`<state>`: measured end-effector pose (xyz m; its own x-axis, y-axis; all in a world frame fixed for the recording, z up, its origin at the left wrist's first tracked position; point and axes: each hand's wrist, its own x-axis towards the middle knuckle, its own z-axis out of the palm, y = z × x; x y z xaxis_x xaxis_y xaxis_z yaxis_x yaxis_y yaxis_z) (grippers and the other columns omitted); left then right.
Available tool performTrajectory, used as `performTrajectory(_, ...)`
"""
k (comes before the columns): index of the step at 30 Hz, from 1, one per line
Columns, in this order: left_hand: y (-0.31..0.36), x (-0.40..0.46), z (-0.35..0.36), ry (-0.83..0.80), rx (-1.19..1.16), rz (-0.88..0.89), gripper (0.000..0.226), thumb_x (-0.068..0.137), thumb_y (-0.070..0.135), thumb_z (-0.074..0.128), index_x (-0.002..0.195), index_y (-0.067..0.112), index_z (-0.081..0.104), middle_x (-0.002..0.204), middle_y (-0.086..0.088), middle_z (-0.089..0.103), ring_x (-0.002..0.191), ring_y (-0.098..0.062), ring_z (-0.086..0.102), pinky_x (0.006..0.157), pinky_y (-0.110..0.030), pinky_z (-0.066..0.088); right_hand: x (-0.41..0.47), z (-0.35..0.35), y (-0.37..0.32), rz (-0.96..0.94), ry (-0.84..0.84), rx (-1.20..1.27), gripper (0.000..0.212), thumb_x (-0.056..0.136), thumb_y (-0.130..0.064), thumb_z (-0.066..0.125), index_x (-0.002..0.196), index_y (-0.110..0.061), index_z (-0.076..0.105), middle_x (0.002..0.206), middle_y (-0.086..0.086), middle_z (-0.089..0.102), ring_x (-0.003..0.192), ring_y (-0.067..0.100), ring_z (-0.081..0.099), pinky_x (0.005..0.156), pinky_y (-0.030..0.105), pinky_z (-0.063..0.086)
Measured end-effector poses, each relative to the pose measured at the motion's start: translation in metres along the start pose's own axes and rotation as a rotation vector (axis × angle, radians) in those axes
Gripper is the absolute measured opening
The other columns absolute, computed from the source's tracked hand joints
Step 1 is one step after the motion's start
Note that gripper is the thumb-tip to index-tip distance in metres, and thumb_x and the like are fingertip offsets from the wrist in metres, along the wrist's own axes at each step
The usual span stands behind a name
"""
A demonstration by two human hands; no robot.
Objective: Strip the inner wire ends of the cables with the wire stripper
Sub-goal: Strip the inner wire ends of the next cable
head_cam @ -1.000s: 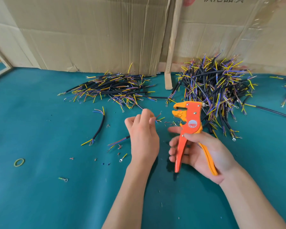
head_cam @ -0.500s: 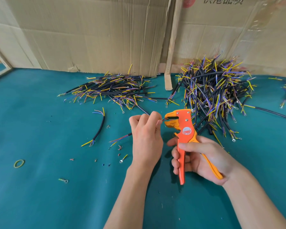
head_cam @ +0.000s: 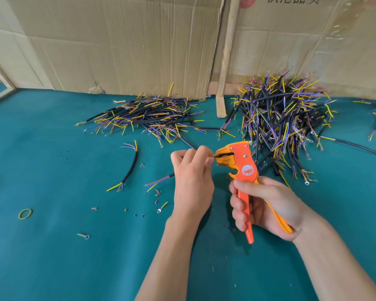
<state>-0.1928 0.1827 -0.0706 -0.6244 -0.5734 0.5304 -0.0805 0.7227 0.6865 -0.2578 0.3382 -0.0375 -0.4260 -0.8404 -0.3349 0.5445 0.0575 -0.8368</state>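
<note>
My right hand [head_cam: 267, 205] grips the handles of an orange wire stripper [head_cam: 239, 161], whose jaws point left. My left hand [head_cam: 191, 177] pinches a black cable [head_cam: 161, 180] by its inner wires, and one wire end sits inside the stripper's jaws. The cable's other end trails out to the left from under my left hand, showing coloured inner wires. A flat pile of cables [head_cam: 148, 118] lies at the back centre and a taller pile [head_cam: 280, 120] at the back right.
A single black cable [head_cam: 130, 168] lies left of my left hand on the teal table cover [head_cam: 52, 257]. Small insulation scraps and ring terminals [head_cam: 161, 208] are scattered near it, with a rubber band [head_cam: 25, 213] at far left. Cardboard sheets [head_cam: 128, 44] stand along the back.
The stripper came down and left to meet my left hand. The wire end entered its jaws, and the handles have closed in somewhat.
</note>
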Motion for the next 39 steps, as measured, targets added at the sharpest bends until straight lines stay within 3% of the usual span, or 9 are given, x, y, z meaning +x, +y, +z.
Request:
performTrajectory(7, -0.001, 0.001, -0.001, -0.007, -0.069, -0.037, 0.012, 0.101, 0.005, 0.053, 0.092, 0.01, 0.059, 0.088, 0.004, 0.06, 0.094, -0.023, 0.035, 0.083, -0.03, 0.035, 0.002, 0.004, 0.003, 0.001, 0.031, -0.013, 0.025, 0.083, -0.024, 0.076, 0.082, -0.007, 0.057, 0.064, 0.014, 0.047, 0.047, 0.025, 0.044, 0.046, 0.033, 0.043)
performTrajectory(12, -0.005, -0.002, 0.0, -0.064, -0.027, -0.031, 0.02, 0.099, -0.001, 0.051, 0.105, 0.011, 0.065, 0.096, 0.001, 0.064, 0.097, -0.02, 0.037, 0.088, -0.032, 0.037, 0.006, 0.008, 0.005, -0.087, 0.164, 0.03, 0.029, 0.08, -0.034, 0.071, 0.069, -0.015, 0.053, 0.054, 0.004, 0.035, 0.034, 0.015, 0.029, 0.036, 0.02, 0.029)
performTrajectory(16, -0.004, 0.001, -0.003, 0.011, 0.068, -0.018, 0.015, 0.098, 0.006, 0.06, 0.105, 0.009, 0.073, 0.09, -0.004, 0.067, 0.089, -0.028, 0.051, 0.079, -0.029, 0.037, 0.004, 0.006, 0.006, -0.107, 0.064, 0.12, 0.024, 0.077, -0.02, 0.081, 0.082, -0.01, 0.06, 0.065, 0.013, 0.048, 0.047, 0.025, 0.046, 0.044, 0.033, 0.043)
performTrajectory(21, 0.016, 0.011, -0.011, 0.079, 0.023, -0.18, 0.013, 0.094, 0.014, 0.066, 0.099, 0.014, 0.077, 0.089, -0.002, 0.072, 0.084, -0.024, 0.064, 0.078, -0.031, 0.045, 0.002, -0.001, 0.006, -0.145, 0.062, 0.271, 0.046, 0.065, -0.015, 0.088, 0.102, -0.005, 0.061, 0.082, 0.02, 0.059, 0.071, 0.036, 0.06, 0.067, 0.048, 0.057)
performTrajectory(24, 0.049, 0.049, 0.001, -0.023, -0.177, -0.296, 0.013, 0.092, 0.016, 0.066, 0.091, 0.019, 0.079, 0.078, -0.005, 0.072, 0.078, -0.029, 0.064, 0.079, -0.033, 0.051, 0.003, -0.007, 0.005, -0.191, 0.148, 0.386, 0.026, 0.076, -0.015, 0.072, 0.099, -0.004, 0.064, 0.084, 0.019, 0.062, 0.071, 0.035, 0.063, 0.067, 0.045, 0.059)
performTrajectory(27, 0.081, 0.092, 0.012, -0.25, -0.212, -0.187, 0.015, 0.094, 0.017, 0.062, 0.083, 0.026, 0.056, 0.078, -0.001, 0.054, 0.077, -0.023, 0.044, 0.087, -0.037, 0.05, 0.003, -0.007, 0.004, -0.271, 0.198, 0.48, 0.02, 0.079, -0.015, 0.064, 0.096, -0.005, 0.063, 0.083, 0.018, 0.063, 0.072, 0.034, 0.063, 0.069, 0.045, 0.059)
performTrajectory(31, 0.032, 0.099, -0.016, -0.196, 0.115, -0.284, 0.018, 0.093, 0.015, 0.055, 0.104, 0.017, 0.069, 0.106, -0.005, 0.072, 0.101, -0.031, 0.061, 0.092, -0.038, 0.051, 0.005, -0.012, 0.003, -0.334, 0.264, 0.538, 0.022, 0.076, -0.015, 0.064, 0.096, -0.006, 0.061, 0.082, 0.015, 0.063, 0.073, 0.031, 0.066, 0.071, 0.044, 0.059)
performTrajectory(35, -0.054, 0.069, -0.078, -0.141, 0.635, -0.655, 0.034, 0.093, 0.024, 0.056, 0.125, 0.011, 0.055, 0.129, -0.017, 0.057, 0.124, -0.038, 0.048, 0.1, -0.046, 0.041, 0.008, -0.011, 0.006, -0.339, 0.221, 0.489, 0.021, 0.078, -0.014, 0.063, 0.097, -0.006, 0.059, 0.081, 0.015, 0.062, 0.073, 0.031, 0.065, 0.072, 0.044, 0.06)
performTrajectory(39, -0.081, 0.055, -0.099, -0.164, 0.604, -0.636, 0.028, 0.097, 0.03, 0.061, 0.12, 0.013, 0.06, 0.119, -0.018, 0.063, 0.114, -0.04, 0.056, 0.086, -0.042, 0.046, 0.009, -0.01, 0.008, -0.323, 0.202, 0.45, 0.025, 0.076, -0.013, 0.065, 0.098, -0.004, 0.059, 0.082, 0.017, 0.062, 0.073, 0.032, 0.065, 0.071, 0.045, 0.061)
